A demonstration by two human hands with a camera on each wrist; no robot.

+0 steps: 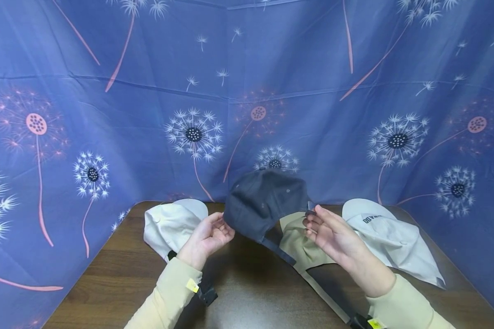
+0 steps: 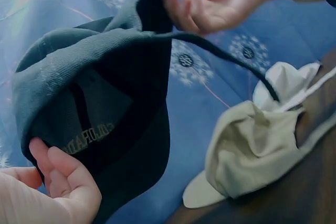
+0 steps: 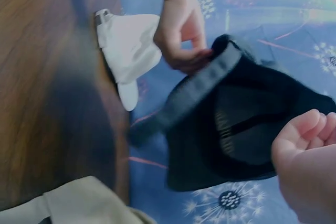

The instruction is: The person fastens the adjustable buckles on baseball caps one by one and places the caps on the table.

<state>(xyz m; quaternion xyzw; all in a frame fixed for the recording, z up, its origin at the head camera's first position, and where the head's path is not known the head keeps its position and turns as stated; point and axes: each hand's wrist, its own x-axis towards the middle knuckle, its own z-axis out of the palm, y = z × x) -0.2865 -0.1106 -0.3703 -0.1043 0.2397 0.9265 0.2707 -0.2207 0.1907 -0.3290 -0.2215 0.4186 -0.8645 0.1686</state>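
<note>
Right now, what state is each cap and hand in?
Dark cap: held aloft, strap hanging unfastened
Left hand: pinching the dark cap
Right hand: pinching the dark cap, opposite side
Beige cap: resting on the table
Left white cap: resting on the table
Right white cap: resting on the table

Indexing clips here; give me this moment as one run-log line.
left hand: grips dark cap | right hand: pinches its other side | dark cap: held above table | nearby: beige cap, two white caps
</note>
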